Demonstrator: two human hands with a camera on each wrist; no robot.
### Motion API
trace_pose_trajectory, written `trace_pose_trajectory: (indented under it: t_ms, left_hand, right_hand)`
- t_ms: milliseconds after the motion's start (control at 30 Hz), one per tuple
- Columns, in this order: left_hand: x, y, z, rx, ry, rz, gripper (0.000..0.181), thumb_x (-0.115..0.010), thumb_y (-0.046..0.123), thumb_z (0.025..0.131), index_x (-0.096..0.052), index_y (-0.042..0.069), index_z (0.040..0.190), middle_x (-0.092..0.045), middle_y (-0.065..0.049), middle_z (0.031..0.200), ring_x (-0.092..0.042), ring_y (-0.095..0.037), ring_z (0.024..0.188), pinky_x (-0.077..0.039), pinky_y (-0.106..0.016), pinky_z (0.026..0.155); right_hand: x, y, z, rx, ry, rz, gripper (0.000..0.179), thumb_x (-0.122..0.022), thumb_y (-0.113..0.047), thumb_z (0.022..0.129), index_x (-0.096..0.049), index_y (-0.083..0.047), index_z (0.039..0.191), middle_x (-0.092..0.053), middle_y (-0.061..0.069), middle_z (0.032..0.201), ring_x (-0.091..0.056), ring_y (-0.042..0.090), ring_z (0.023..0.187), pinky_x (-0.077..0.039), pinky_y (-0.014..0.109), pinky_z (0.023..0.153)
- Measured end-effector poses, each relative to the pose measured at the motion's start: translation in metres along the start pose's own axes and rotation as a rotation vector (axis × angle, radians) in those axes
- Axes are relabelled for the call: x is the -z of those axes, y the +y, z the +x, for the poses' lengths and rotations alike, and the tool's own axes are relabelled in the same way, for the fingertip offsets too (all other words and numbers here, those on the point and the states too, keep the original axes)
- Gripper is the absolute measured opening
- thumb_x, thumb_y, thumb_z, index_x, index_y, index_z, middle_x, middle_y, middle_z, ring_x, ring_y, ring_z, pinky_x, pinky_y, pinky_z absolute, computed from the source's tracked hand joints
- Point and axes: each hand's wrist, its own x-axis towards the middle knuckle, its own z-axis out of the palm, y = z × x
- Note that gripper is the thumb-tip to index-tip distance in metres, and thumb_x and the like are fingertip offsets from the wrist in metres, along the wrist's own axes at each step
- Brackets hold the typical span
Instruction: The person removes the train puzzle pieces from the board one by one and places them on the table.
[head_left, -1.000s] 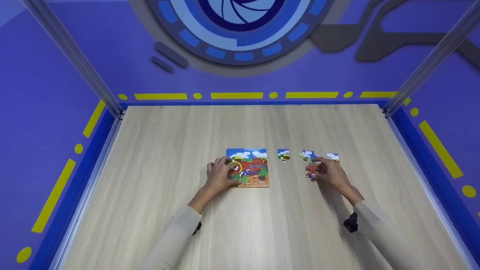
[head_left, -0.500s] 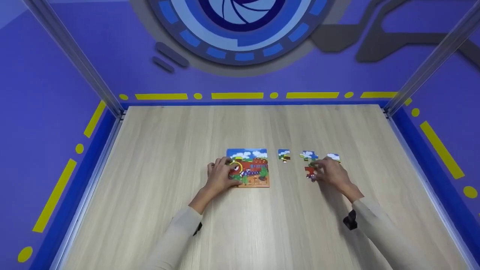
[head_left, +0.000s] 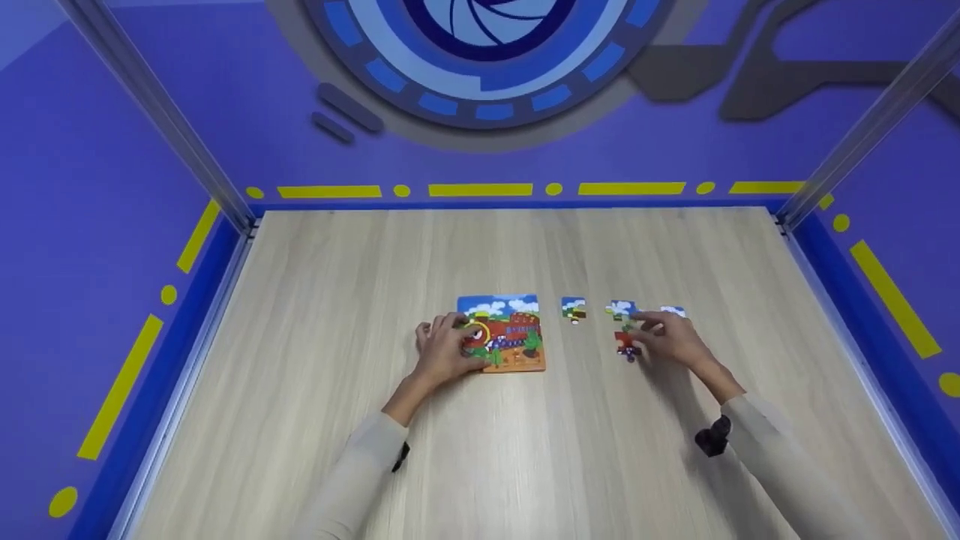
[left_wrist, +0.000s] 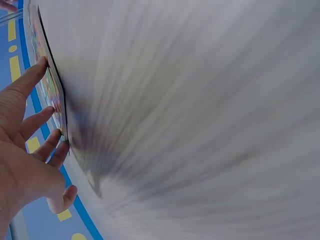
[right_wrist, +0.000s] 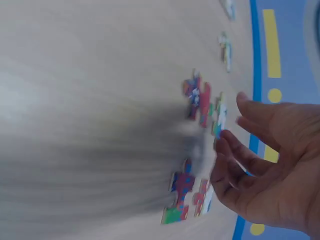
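A square jigsaw puzzle (head_left: 517,337) with a colourful landscape picture lies flat on the table. My left hand (head_left: 446,349) rests on its left part; in the left wrist view the fingertips (left_wrist: 54,111) touch its surface. To the right, my right hand (head_left: 671,341) hovers over loose jigsaw pieces with thumb and fingers apart, holding nothing. Nearest to it is a red-and-blue piece (head_left: 625,343), with a sky piece (head_left: 621,309) just behind. In the right wrist view, the red-and-blue piece (right_wrist: 196,97) lies clear of the fingers, and another dark red-and-blue piece (right_wrist: 182,185) lies below.
A sky-and-green piece (head_left: 573,307) lies between the puzzle and the right hand's pieces. One more piece (head_left: 673,311) is partly hidden behind the right hand. Blue-purple walls with yellow marks (head_left: 480,190) enclose the wooden table (head_left: 360,285) at the back and sides.
The right hand's thumb and fingers have come off the red-and-blue piece and drawn slightly back to the right. The left hand has stayed on the puzzle. The head view has shifted a little.
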Motion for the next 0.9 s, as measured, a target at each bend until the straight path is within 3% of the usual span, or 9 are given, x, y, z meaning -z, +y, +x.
trace_pose_trajectory:
  t_ms: [167, 300, 500, 667, 900]
  left_hand:
    - [0.001, 0.000, 0.002, 0.022, -0.013, -0.012, 0.062, -0.089, 0.041, 0.077, -0.071, 0.013, 0.129, -0.057, -0.016, 0.137, -0.049, -0.037, 0.127, -0.023, -0.071, 0.107]
    - [0.003, -0.001, 0.005, 0.032, -0.029, -0.037, 0.061, -0.087, 0.041, 0.079, -0.071, 0.012, 0.130, -0.058, -0.015, 0.136, -0.049, -0.037, 0.126, -0.024, -0.069, 0.107]
    - [0.008, -0.005, 0.007, 0.032, -0.030, -0.083, 0.059, -0.087, 0.037, 0.080, -0.070, 0.011, 0.131, -0.058, -0.015, 0.136, -0.049, -0.036, 0.126, -0.026, -0.066, 0.108]
    - [0.013, -0.011, 0.008, 0.036, -0.029, -0.090, 0.071, -0.088, 0.035, 0.078, -0.063, 0.007, 0.138, -0.050, -0.018, 0.148, -0.042, -0.038, 0.138, -0.023, -0.067, 0.110]
    - [0.013, -0.015, 0.010, 0.054, -0.105, -0.066, 0.081, -0.087, 0.039, 0.078, -0.057, 0.003, 0.143, -0.039, -0.021, 0.159, -0.031, -0.040, 0.148, -0.019, -0.066, 0.114]
  right_hand:
    - [-0.007, -0.011, 0.006, 0.061, -0.069, 0.039, 0.031, -0.067, -0.010, 0.097, -0.067, 0.010, 0.121, -0.072, 0.027, 0.106, -0.071, 0.039, 0.097, -0.057, 0.033, 0.077]
    - [-0.020, -0.021, 0.013, 0.081, -0.112, 0.059, 0.028, -0.066, -0.009, 0.097, -0.068, 0.009, 0.120, -0.073, 0.025, 0.102, -0.071, 0.028, 0.087, -0.050, 0.021, 0.067]
    - [-0.042, -0.040, 0.025, 0.049, -0.176, 0.143, 0.031, -0.064, -0.006, 0.098, -0.064, 0.009, 0.125, -0.071, 0.026, 0.104, -0.070, 0.026, 0.085, -0.049, 0.020, 0.066]
    - [-0.065, -0.065, 0.038, 0.058, -0.196, 0.170, 0.028, -0.065, -0.006, 0.097, -0.067, 0.008, 0.122, -0.072, 0.023, 0.103, -0.071, 0.031, 0.087, -0.052, 0.023, 0.069]
    - [-0.101, -0.097, 0.052, 0.155, -0.189, 0.208, 0.030, -0.066, -0.005, 0.097, -0.067, 0.006, 0.125, -0.073, 0.020, 0.108, -0.069, 0.027, 0.094, -0.056, 0.030, 0.079]
